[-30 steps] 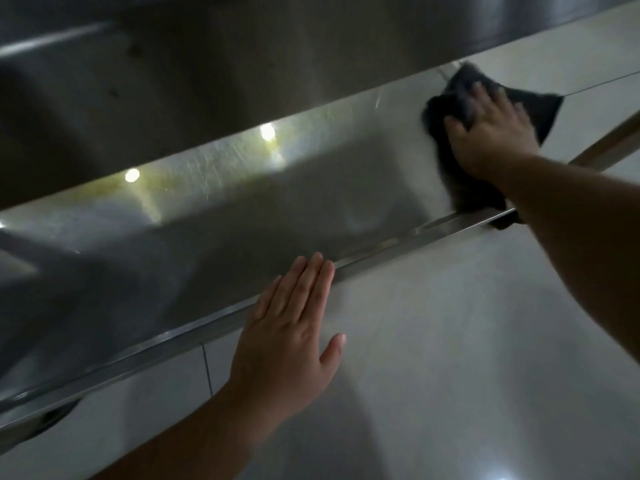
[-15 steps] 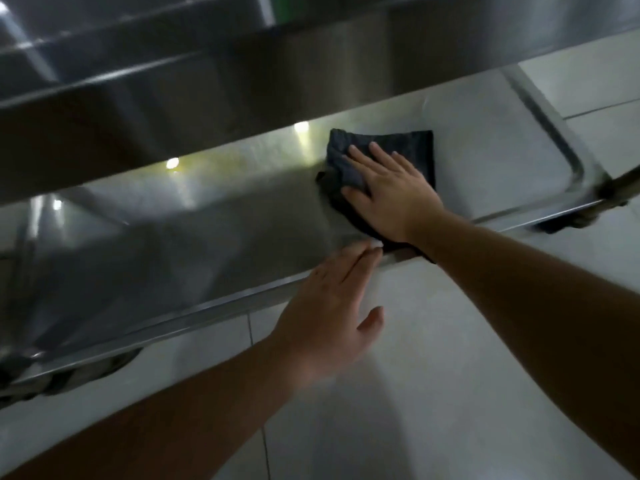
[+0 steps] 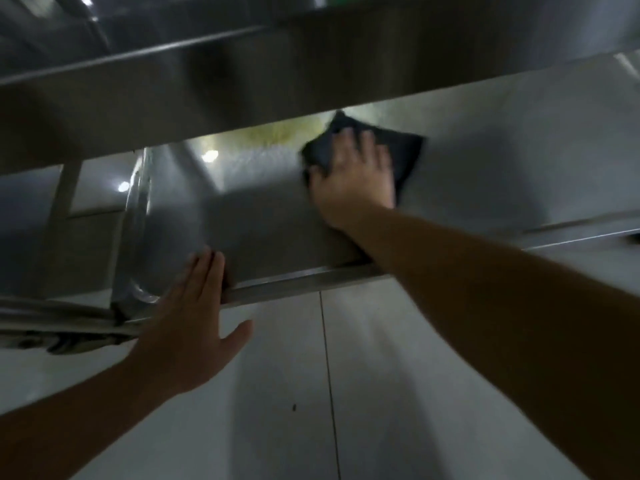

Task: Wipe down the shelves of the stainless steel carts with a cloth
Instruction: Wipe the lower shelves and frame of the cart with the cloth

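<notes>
Floor tiles (image 3: 398, 393) lie nearest, under both arms. Left hand (image 3: 188, 327) rests straight, close-set fingers on the shelf (image 3: 263, 233) rim. Beyond, right hand (image 3: 353, 181) presses spread fingers flat onto the dark cloth (image 3: 403, 150), which lies on the shelf, reaching past the fingertips.

upper shelf (image 3: 311, 74) low over lower shelf (image 3: 502, 168)

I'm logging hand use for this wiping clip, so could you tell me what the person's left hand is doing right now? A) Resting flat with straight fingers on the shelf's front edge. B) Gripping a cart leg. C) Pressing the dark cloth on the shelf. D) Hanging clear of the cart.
A: the left hand lies flat, fingers straight, on the shelf's front edge, while the right hand presses the dark cloth.
</notes>
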Tool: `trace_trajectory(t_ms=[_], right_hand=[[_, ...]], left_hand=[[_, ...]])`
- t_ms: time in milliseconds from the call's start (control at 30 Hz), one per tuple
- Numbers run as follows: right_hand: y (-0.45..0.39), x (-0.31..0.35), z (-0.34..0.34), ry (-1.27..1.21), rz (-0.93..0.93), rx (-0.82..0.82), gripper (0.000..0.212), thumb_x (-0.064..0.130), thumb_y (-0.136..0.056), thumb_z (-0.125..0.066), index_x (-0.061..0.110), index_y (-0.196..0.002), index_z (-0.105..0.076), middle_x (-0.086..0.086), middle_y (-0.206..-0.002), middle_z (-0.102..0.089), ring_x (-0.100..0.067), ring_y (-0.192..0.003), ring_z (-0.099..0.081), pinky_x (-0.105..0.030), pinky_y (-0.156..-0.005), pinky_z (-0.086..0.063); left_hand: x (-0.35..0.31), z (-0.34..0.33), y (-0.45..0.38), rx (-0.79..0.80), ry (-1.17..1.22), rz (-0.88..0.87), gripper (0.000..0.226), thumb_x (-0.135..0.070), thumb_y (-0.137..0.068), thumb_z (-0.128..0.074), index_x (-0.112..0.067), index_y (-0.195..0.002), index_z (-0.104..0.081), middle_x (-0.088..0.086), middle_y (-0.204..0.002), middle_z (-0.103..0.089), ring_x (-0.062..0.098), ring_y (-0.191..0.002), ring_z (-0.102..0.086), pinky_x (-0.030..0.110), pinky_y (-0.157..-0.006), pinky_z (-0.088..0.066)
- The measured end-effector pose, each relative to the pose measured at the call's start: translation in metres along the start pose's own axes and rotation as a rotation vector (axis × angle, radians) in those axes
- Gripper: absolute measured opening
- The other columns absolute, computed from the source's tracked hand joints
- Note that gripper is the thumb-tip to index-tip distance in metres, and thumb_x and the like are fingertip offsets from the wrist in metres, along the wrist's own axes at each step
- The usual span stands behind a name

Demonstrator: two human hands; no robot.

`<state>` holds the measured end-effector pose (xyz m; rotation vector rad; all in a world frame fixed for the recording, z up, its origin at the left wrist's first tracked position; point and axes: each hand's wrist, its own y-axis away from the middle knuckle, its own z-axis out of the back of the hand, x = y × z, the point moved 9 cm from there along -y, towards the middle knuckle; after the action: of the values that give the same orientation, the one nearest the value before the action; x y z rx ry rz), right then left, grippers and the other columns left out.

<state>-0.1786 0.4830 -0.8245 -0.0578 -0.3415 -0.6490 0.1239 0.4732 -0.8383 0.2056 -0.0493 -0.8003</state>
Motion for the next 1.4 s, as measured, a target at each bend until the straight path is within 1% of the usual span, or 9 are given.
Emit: trace_trajectory(t_ms=[133,267,467,633,833,933,1133,1300,1400], right_hand=[[0.005,0.106,-0.038,0.088,0.352,0.151,0.079,0.064,-0.101,-0.022,0.021,-0.167,-0.015,0.003,-0.174,-0.009,-0.025,-0.161,-0.001,-0.046,-0.128,0.001],[0.004,0.062,-0.021,0.129,0.436,0.122,0.074,0.064,-0.101,-0.025,0.027,-0.165,-0.021,0.007,-0.173,-0.017,-0.02,-0.16,-0.01,-0.044,-0.129,-0.007],[0.006,-0.151,0.059,0.087,-0.199,-0.029,0.077,0.065,-0.101,-0.021,0.024,-0.166,-0.015,0.001,-0.174,-0.01,-0.024,-0.16,-0.005,-0.048,-0.129,-0.005],[0.014,-0.104,0.031,-0.036,-0.543,-0.072,0.08,0.057,-0.1,-0.021,0.014,-0.167,-0.008,-0.003,-0.175,0.0,-0.03,-0.16,0.006,-0.053,-0.128,0.002],[0.016,0.129,-0.044,0.033,0.117,0.032,0.082,0.063,-0.1,-0.026,0.015,-0.166,-0.016,-0.004,-0.174,-0.01,-0.029,-0.16,-0.001,-0.051,-0.128,0.0],[0.026,0.167,-0.058,0.076,0.399,0.118,0.076,0.062,-0.103,-0.019,0.021,-0.166,-0.017,0.002,-0.174,-0.011,-0.023,-0.161,-0.001,-0.047,-0.129,0.0],[0.027,0.06,-0.025,0.196,0.58,0.172,0.075,0.067,-0.101,-0.02,0.029,-0.166,-0.014,0.009,-0.173,-0.016,-0.014,-0.159,-0.008,-0.04,-0.129,-0.006],[0.036,-0.111,0.038,0.188,0.263,0.093,0.079,0.07,-0.099,-0.014,0.029,-0.166,-0.015,0.01,-0.173,-0.009,-0.013,-0.16,-0.002,-0.039,-0.129,-0.003],[0.05,-0.143,0.038,0.201,0.143,0.142,0.083,0.072,-0.097,-0.008,0.027,-0.167,-0.006,0.012,-0.173,0.003,-0.013,-0.159,0.008,-0.042,-0.13,0.0]], left_hand=[[-0.007,-0.002,0.002,-0.038,0.017,0.034,0.111,-0.075,-0.089,-0.043,-0.008,-0.169,-0.005,0.013,-0.177,-0.002,0.029,-0.163,0.001,0.053,-0.127,-0.016],[-0.004,-0.005,0.003,-0.076,0.019,0.03,0.112,-0.06,-0.089,-0.068,-0.008,-0.169,-0.008,0.014,-0.176,-0.007,0.032,-0.163,-0.005,0.054,-0.126,-0.017],[-0.007,-0.008,0.004,-0.138,-0.005,0.021,0.115,-0.057,-0.085,-0.071,-0.004,-0.167,-0.01,0.018,-0.175,-0.011,0.036,-0.162,-0.011,0.053,-0.126,-0.018],[-0.009,-0.007,0.004,-0.126,-0.007,0.0,0.114,-0.058,-0.087,-0.067,-0.004,-0.167,-0.008,0.019,-0.175,-0.008,0.035,-0.162,-0.006,0.05,-0.126,-0.011],[-0.008,-0.004,0.005,-0.093,0.023,0.017,0.114,-0.055,-0.09,-0.063,-0.007,-0.168,0.005,0.015,-0.177,0.005,0.028,-0.163,0.008,0.038,-0.125,0.01],[-0.006,-0.003,0.005,-0.086,0.024,0.011,0.113,-0.055,-0.091,-0.061,-0.01,-0.167,0.011,0.013,-0.176,0.01,0.026,-0.162,0.013,0.037,-0.124,0.014],[-0.008,0.001,0.006,-0.061,0.017,-0.001,0.113,-0.05,-0.09,-0.067,-0.008,-0.168,0.003,0.016,-0.176,0.002,0.03,-0.163,0.002,0.046,-0.13,-0.006],[-0.012,0.001,0.005,-0.037,-0.043,0.034,0.117,-0.052,-0.086,-0.072,-0.005,-0.168,-0.001,0.018,-0.176,-0.002,0.033,-0.163,-0.001,0.046,-0.129,-0.006],[-0.013,0.002,0.005,-0.027,-0.062,0.063,0.119,-0.047,-0.081,-0.081,0.0,-0.166,-0.012,0.023,-0.174,-0.012,0.039,-0.162,-0.01,0.054,-0.129,-0.017]])
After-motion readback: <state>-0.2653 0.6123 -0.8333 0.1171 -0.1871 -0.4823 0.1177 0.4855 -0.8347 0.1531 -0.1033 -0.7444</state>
